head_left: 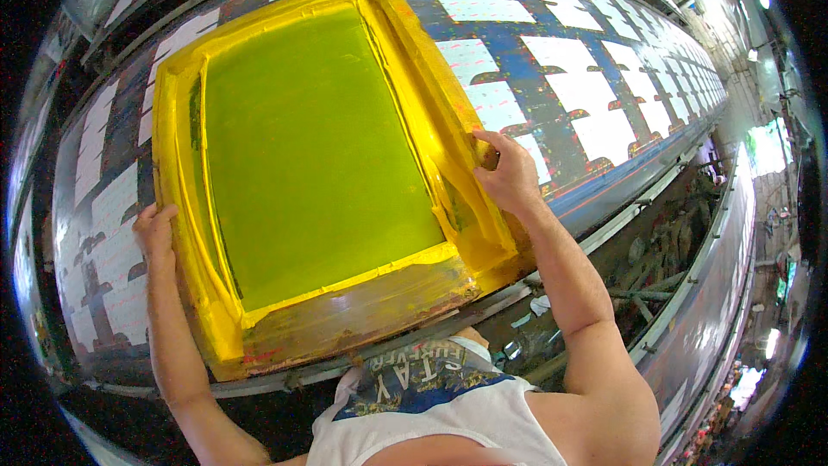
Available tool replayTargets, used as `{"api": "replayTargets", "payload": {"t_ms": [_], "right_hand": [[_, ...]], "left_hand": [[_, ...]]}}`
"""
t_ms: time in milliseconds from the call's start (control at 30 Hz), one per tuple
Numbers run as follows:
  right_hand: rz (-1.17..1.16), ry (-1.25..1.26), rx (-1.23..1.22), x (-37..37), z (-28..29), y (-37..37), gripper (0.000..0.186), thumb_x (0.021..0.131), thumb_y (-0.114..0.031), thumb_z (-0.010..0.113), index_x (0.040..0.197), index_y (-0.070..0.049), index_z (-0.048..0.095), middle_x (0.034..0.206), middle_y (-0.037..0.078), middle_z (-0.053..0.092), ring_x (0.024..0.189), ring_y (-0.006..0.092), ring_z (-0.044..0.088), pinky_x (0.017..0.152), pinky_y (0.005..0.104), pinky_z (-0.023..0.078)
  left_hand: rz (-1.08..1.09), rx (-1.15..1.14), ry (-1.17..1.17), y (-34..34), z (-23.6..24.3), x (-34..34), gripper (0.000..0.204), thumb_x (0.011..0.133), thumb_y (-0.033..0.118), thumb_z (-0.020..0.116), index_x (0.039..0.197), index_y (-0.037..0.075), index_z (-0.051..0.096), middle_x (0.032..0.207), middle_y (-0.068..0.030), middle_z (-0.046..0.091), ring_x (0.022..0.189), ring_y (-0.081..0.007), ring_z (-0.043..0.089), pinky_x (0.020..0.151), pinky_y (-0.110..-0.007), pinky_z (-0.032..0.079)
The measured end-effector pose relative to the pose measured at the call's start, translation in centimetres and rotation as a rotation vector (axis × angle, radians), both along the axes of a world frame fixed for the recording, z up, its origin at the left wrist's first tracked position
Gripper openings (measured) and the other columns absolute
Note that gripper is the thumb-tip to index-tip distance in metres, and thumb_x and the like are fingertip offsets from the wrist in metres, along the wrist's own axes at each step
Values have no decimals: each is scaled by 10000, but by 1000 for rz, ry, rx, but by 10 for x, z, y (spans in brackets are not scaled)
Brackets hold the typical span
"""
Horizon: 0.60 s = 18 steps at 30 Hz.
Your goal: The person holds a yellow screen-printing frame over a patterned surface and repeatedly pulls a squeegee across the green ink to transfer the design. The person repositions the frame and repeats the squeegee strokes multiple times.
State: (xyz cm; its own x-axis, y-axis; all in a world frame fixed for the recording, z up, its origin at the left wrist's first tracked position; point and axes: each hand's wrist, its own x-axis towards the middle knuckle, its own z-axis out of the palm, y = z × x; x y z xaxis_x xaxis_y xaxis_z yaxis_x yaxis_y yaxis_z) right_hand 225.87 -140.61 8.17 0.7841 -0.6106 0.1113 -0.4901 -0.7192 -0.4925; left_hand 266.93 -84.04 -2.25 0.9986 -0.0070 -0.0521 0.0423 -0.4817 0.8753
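A large screen printing frame, its sides coated in thick yellow ink, lies tilted across the long table before me. Inside it the mesh looks flat and yellow-green, with ridges of yellow ink along its borders. My left hand grips the frame's left side, its fingertips partly hidden at the edge. On the opposite side, my right hand is closed on the outer edge, thumb and fingers bent around it. What lies directly under the frame is hidden.
White cut fabric pieces with dark curved gaps lie in rows along the ink-stained table. A metal rail runs along its near edge. Beyond a cluttered gap at the right stands another long table.
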Motion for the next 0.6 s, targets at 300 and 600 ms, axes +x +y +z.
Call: {"api": "replayTargets", "payload": {"t_ms": [300,600], "right_hand": [[-154,12,105,-87,-24,-156,650,813,-36,757,1447,-175,729,1240,175,781,1120,386,767,988,484,613],[-184,-69,267,-142,-37,-259,664,819,44,746,1456,-141,736,1306,170,797,1140,309,795,981,411,629]], "left_hand": [[66,86,-104,-185,23,-104,451,820,72,886,1250,-46,818,1081,-140,837,930,-238,775,889,-364,600],[85,26,-69,-301,44,-192,424,826,128,897,1197,-61,816,1052,-132,833,899,-231,765,850,-363,598]]}}
